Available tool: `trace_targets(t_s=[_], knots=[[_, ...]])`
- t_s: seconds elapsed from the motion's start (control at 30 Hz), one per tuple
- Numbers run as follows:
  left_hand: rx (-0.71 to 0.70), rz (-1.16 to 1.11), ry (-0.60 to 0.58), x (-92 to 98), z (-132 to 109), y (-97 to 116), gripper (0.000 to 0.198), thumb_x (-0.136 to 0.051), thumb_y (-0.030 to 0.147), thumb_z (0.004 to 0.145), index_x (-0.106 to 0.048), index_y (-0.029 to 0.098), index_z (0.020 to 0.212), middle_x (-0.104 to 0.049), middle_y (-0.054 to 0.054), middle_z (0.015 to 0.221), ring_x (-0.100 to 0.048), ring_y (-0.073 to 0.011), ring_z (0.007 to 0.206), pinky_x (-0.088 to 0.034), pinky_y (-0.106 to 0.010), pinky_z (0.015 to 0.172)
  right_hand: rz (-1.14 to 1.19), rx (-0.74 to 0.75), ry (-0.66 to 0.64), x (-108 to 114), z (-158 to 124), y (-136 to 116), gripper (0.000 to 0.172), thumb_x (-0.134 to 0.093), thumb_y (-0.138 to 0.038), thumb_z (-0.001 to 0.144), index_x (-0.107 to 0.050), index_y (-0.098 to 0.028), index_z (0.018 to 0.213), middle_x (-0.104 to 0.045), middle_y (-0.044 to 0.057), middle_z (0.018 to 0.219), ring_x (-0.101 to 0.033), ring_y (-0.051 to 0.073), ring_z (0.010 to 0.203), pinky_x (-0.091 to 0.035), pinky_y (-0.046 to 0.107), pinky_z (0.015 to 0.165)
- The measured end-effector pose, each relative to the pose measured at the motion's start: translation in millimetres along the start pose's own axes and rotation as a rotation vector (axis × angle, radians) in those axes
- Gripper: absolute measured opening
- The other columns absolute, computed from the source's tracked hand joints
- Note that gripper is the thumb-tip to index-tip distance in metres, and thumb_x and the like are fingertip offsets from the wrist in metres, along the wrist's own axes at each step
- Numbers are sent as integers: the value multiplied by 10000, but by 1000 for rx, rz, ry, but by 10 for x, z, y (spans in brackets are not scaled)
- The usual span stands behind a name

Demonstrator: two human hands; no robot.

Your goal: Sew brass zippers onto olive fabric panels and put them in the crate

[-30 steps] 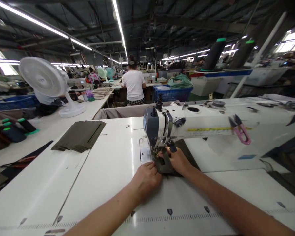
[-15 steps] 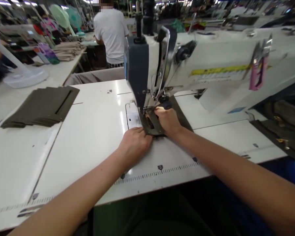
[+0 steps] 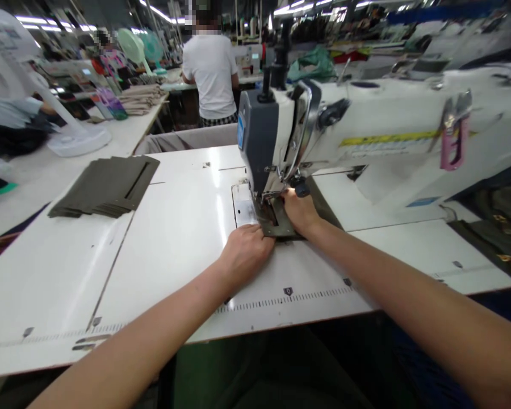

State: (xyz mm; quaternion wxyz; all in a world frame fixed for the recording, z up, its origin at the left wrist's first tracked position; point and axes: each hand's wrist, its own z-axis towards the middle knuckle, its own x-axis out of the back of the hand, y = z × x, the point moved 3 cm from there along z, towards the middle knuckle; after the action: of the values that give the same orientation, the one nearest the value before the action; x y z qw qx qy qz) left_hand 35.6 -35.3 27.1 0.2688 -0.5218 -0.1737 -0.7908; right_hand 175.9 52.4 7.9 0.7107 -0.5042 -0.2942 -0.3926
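A dark olive fabric piece [image 3: 286,229] with a long slot lies flat under the needle area of a sewing machine [image 3: 259,139]. Its far right part extends behind my right hand. My left hand [image 3: 247,251] rests on the table at the piece's near left corner, fingers curled, with the thumb side against the edge. On the piece, just right of the presser foot, my right hand [image 3: 301,213] is closed, its fingertips partly hidden by the machine head. To the left lies a stack of similar slotted olive pieces [image 3: 104,186].
Pink-handled scissors [image 3: 453,145] hang on the machine arm. Dark fabric items with gold-coloured metal parts [image 3: 488,244] lie at the right. A white fan [image 3: 80,139] stands on the neighbouring table. A person in a white shirt [image 3: 213,71] stands beyond the machine, facing away.
The camera view has tilted up and turned left, so everything sits further right in the picture. Both hands stay at the fabric piece, which shows little movement under the machine.
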Motion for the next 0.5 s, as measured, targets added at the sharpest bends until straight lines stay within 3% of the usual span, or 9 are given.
trace_targets(t_s=[0.13, 0.23, 0.33, 0.5], knots=[[81, -60, 57, 138, -141, -10, 205, -460, 289, 888, -548, 154, 762, -606, -32, 719, -582, -181, 669, -484, -338, 637, 18, 187, -19, 274, -340, -59, 126, -537, -159, 767, -662, -153, 781, -649, 63, 776, -585, 181, 733, -451, 279, 663], [145, -54, 129, 186, -210, -68, 249, -507, 340, 862, -538, 106, 939, -619, -111, 888, -592, -237, 835, -503, -406, 720, 114, 481, 19, 406, -668, -122, 168, -509, -191, 827, -660, -147, 886, -646, 88, 948, -565, 194, 921, -460, 337, 821], [17, -73, 83, 143, -191, -94, 302, -463, 247, 883, -479, 81, 1135, -577, -164, 1128, -537, -240, 1067, -450, -448, 915, 104, 664, -25, 400, -891, -187, 239, -483, -172, 849, -619, -123, 1039, -621, 110, 1086, -522, 214, 1060, -421, 402, 930], [-187, 4, 6, 125, -147, -66, 273, -331, 92, 905, -529, 58, 1091, -606, -160, 1114, -558, -207, 1068, -407, -438, 984, 57, 714, -42, 358, -942, -225, 270, -461, -138, 851, -606, -108, 1077, -630, 108, 1084, -535, 218, 1069, -424, 407, 951]])
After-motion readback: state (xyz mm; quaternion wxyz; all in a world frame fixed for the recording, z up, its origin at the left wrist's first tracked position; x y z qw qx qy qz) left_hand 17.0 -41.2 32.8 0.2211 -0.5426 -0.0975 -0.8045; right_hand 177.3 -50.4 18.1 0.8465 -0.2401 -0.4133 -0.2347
